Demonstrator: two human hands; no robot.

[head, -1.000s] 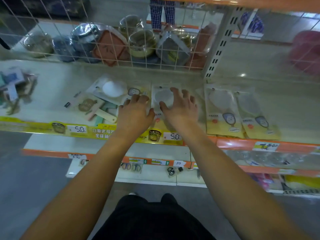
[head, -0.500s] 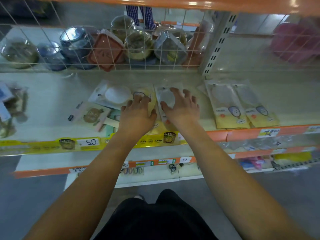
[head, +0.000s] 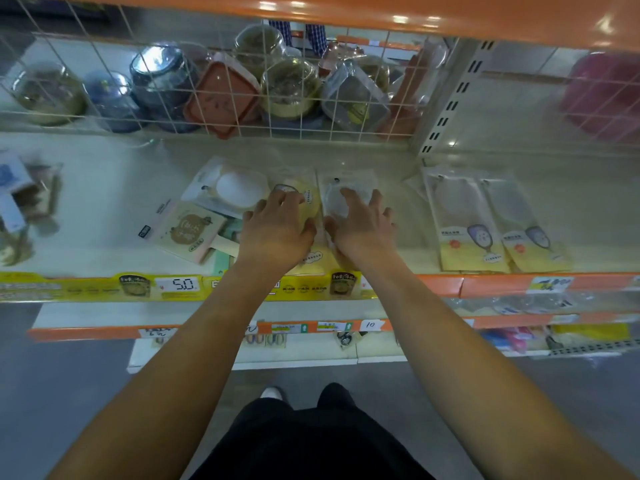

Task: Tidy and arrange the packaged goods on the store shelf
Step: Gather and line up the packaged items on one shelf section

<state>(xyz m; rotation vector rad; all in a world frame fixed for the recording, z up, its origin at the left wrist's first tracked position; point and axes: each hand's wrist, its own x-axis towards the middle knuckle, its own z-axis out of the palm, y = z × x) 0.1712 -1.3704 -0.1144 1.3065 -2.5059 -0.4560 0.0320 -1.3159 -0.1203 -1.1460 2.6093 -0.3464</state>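
Both my hands lie palm down on flat packets in the middle of the cream shelf [head: 104, 209]. My left hand [head: 278, 230] presses on a yellow-backed packet [head: 310, 206], fingers spread. My right hand [head: 363, 226] presses on a clear packet with a round white item [head: 349, 183] just beside it. Left of my hands, a packet with a white oval piece [head: 228, 188] overlaps a beige card packet [head: 187, 230], askew. To the right, two yellow-and-clear spoon packets [head: 464, 220] [head: 526, 223] lie side by side, straight.
A wire grid [head: 242, 98] backs the shelf, with jars and lidded containers behind it. A slotted upright [head: 450, 102] stands at the right. Loose small packets [head: 20, 202] lie at the far left. Price strips [head: 176, 284] line the shelf edge; lower shelves hold more goods.
The camera has shifted slightly, so the shelf sits lower and more to the right in view. Both hands stay flat on the same two packets, with little movement.
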